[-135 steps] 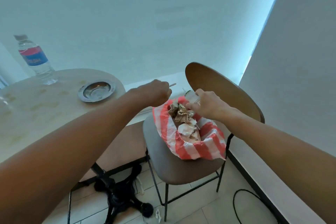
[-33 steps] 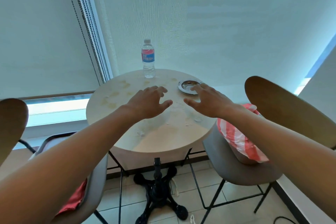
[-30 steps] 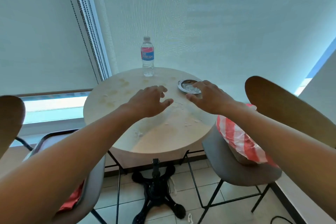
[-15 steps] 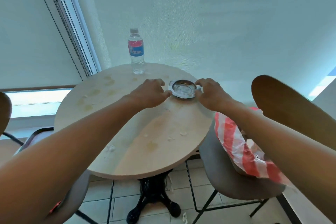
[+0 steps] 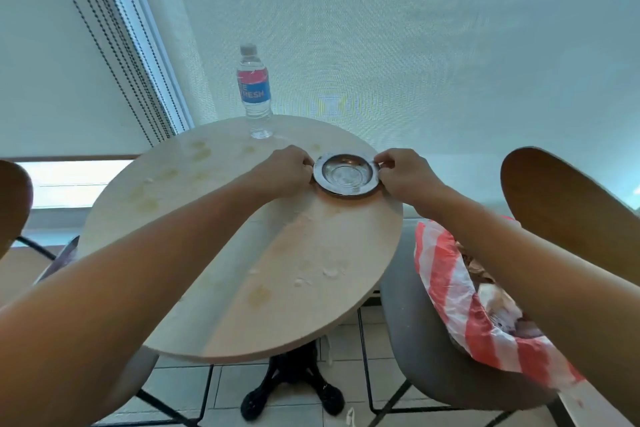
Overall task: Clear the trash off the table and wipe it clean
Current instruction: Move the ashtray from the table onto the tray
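A round metal ashtray sits near the far right edge of the round wooden table. My left hand pinches its left rim and my right hand pinches its right rim. The tabletop carries yellowish stains and small white crumbs. A red-and-white striped plastic bag holding crumpled trash lies open on the grey chair to the right of the table.
A water bottle with a red and blue label stands upright at the table's far edge. The right chair's wooden backrest rises beside my right arm. Another chair sits at the left. Window blinds hang behind.
Both hands reached from above the table's middle to the ashtray and closed on its two sides. Earlier they were at the striped bag on the chair.
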